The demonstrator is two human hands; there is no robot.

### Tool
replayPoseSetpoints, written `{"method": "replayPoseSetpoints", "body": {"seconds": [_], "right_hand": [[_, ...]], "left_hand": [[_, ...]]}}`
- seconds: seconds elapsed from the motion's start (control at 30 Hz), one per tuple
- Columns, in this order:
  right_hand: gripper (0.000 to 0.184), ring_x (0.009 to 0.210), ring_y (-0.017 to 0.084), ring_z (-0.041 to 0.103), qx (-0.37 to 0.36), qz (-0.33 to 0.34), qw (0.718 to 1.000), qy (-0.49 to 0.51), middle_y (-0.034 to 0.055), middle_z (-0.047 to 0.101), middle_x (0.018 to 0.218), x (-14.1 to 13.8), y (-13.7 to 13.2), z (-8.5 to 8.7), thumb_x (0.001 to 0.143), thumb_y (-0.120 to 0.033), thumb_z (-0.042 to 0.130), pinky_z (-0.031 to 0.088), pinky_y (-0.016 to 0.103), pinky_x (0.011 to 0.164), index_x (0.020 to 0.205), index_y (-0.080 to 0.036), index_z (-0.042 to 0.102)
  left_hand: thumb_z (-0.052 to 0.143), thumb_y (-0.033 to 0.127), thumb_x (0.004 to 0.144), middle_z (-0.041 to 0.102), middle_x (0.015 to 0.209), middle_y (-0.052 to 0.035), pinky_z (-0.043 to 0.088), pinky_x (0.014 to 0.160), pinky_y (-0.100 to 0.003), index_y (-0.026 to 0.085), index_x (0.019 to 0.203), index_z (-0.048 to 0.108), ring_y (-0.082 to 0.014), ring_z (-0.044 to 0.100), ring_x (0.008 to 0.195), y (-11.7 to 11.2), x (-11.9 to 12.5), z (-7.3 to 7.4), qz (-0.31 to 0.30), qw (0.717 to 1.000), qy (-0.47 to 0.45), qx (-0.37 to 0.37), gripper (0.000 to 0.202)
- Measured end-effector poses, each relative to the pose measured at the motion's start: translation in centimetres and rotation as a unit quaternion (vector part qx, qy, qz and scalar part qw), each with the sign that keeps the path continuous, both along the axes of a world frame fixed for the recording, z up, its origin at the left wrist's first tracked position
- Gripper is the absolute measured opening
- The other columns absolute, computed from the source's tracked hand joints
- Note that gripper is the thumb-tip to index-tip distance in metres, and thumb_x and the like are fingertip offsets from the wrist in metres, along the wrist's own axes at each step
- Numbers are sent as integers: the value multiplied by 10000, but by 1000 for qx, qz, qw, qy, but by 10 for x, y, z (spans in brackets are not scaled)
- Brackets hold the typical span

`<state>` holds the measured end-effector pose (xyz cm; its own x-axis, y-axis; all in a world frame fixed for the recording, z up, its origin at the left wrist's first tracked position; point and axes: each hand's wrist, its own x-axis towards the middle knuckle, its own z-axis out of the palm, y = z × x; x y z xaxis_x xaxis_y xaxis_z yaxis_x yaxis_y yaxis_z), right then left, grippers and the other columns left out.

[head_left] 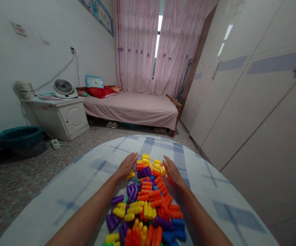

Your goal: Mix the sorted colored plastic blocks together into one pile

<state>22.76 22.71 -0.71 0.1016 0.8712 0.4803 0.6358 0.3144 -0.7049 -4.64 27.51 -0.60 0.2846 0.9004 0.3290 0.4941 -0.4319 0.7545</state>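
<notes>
A wardrobe (252,95) filled the right side of the room, and a pink-covered bed (135,107) stood under pink curtains (137,44). Nearer, a checked sheet (73,191) covered the surface that carried a heap of coloured plastic blocks (148,201), spread between the forearms. A white cabinet (60,118) held a small fan (64,87). The left hand (127,164) lay flat, fingers spread, its grip released, touching the heap's far left edge. The right hand (172,171) lay likewise released against the far right edge.
</notes>
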Motion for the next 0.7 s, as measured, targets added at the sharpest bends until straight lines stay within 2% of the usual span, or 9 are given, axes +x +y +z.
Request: {"method": "replayPoseSetpoints", "body": {"seconds": [0.1,0.17,0.37,0.47,0.57,0.7], "right_hand": [[366,1188,264,519,-82,31,996,-7,70,613,1238,-16,15,2,855,-451,478,343,510,1037,1120,-259,642],[416,1212,278,498,-116,28,993,-17,72,592,1270,-26,20,6,853,-479,469,306,529,1050,1177,-265,619],[501,1198,229,514,-133,95,984,71,52,600,1262,-45,28,16,842,-552,457,338,429,1051,1197,-234,613],[483,1127,233,556,-152,107,975,124,55,644,1183,-47,28,19,792,-552,532,374,408,1008,1125,-222,648],[442,919,207,620,-178,124,963,162,42,700,972,-50,23,23,786,-557,530,461,358,859,982,-192,683],[453,707,165,584,-189,135,957,175,15,663,749,-58,6,37,791,-585,503,474,292,691,779,-158,652]], "left_hand": [[392,478,854,604,1253,-66,305,1100,-376,213,1100,641,-206,465,1257,12,23,1,-26,999,5,-20,438],[431,483,843,623,1227,-50,301,1097,-361,223,1087,651,-207,475,1245,17,37,3,-47,998,3,-28,418],[390,517,859,682,1074,-68,387,1010,-354,186,1006,680,-213,590,1042,17,59,16,-82,994,-28,-61,464],[401,546,841,699,966,-60,407,978,-364,169,933,691,-220,600,971,12,60,25,-87,991,-51,-88,485],[375,581,847,700,944,-68,427,943,-370,136,918,688,-224,604,931,2,61,33,-90,986,-72,-122,549],[334,625,854,699,880,-90,488,812,-363,95,916,673,-233,620,862,-20,60,46,-118,968,-108,-193,632]]}}
